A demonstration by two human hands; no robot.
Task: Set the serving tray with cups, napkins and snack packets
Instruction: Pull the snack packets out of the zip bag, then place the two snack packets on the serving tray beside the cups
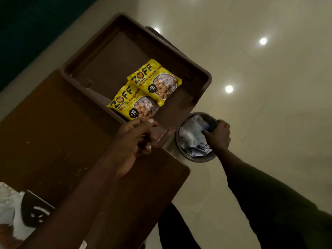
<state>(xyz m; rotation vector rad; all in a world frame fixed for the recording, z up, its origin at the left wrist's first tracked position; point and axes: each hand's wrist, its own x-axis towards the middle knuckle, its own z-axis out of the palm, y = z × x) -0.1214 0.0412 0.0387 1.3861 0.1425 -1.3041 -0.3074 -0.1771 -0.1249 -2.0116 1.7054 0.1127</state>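
A brown serving tray rests on the dark wooden table and juts out over its right edge. Two yellow soya chunk snack packets lie in it, overlapping: the upper packet and the lower packet. My left hand is at the tray's near rim, its fingers curled and its fingertips pinching the lower packet's near corner. My right hand reaches down over a round waste bin on the floor, its fingers closed around a small dark blue item. No cups or napkins are in view.
The bin holds crumpled plastic and paper and stands right beside the table's corner. A white and black printed thing lies at the table's near left. The glossy tiled floor reflects ceiling lights. My dark trouser legs show below.
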